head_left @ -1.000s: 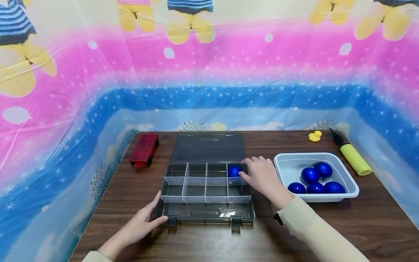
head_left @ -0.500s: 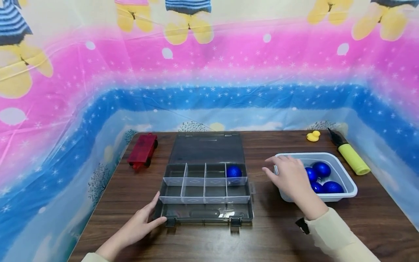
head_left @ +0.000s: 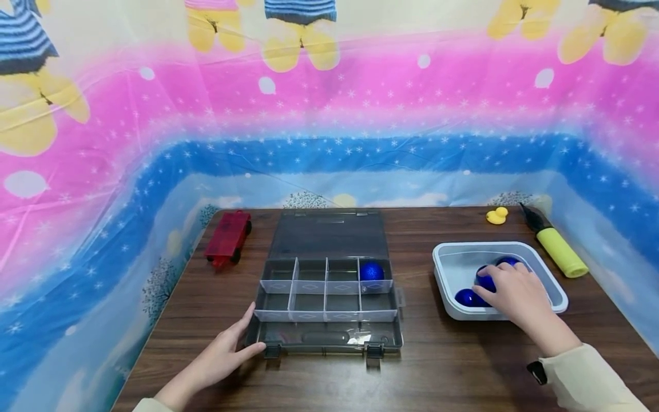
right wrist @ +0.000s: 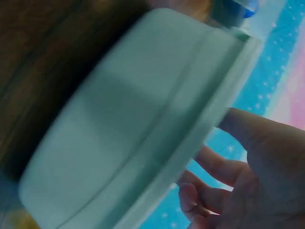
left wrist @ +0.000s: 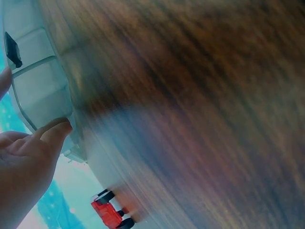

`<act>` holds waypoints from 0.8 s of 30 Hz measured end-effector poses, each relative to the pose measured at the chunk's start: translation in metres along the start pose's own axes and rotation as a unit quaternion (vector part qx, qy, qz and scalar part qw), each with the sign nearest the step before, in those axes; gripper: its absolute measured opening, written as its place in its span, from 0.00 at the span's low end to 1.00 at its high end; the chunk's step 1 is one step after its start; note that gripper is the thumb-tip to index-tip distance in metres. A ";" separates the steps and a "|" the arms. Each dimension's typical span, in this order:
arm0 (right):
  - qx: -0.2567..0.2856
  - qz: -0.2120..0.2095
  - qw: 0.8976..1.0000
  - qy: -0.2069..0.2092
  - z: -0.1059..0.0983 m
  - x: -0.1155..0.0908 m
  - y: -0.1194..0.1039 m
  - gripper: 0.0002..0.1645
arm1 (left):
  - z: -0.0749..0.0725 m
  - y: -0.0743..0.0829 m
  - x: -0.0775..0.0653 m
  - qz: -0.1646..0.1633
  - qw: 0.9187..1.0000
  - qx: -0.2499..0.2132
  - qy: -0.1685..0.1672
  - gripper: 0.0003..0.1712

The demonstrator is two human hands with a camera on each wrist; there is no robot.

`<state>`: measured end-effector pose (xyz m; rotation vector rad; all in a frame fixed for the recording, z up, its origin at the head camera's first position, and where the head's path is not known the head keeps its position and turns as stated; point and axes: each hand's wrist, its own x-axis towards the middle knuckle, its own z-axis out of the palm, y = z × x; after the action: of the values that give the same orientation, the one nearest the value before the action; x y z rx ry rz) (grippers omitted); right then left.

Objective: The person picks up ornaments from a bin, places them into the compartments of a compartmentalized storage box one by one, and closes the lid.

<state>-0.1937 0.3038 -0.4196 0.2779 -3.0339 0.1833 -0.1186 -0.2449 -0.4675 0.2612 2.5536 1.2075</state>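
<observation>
A grey see-through compartment box [head_left: 329,332] lies with its lid [head_left: 329,234] folded back. In its back right compartment sits a glittery blue ball [head_left: 372,273]. My left hand [head_left: 221,352] rests against the box's front left corner, fingers along the side and thumb at the front, also seen in the left wrist view. My right hand [head_left: 520,292] reaches into a white plastic tub [head_left: 448,260] over several blue balls [head_left: 467,297], thumb and fingers spread beside one ball [head_left: 484,279]. The right wrist view has the tub's wall hiding the fingertips.
A red toy car [head_left: 226,237] stands at the back left of the wooden table [head_left: 412,366]. Behind the tub is a yellow rubber duck [head_left: 496,216]. A yellow-green hand pump [head_left: 560,252] with a black nozzle lies beyond the tub's right side.
My right hand has left the blue ball in the back right compartment and moved right, down into the tub among the balls. My left hand has stayed at the box's corner.
</observation>
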 end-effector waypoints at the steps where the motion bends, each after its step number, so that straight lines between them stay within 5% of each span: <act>1: -0.001 0.004 1.000 -0.013 0.002 0.000 0.002 0.32 | 0.000 0.000 0.000 0.000 1.000 0.000 0.000 0.50; 11: 0.007 0.002 0.996 -0.094 0.005 0.005 0.005 0.42 | 0.000 -0.001 -0.001 -0.003 1.000 0.005 0.005 0.50; 24: 0.074 -0.011 0.986 -0.146 0.003 0.011 0.001 0.36 | 0.001 0.002 0.000 -0.010 1.000 0.006 0.006 0.50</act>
<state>-0.2045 0.3027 -0.4219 0.3817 -3.3094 0.4026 -0.1181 -0.2434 -0.4664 0.2324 2.5687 1.1893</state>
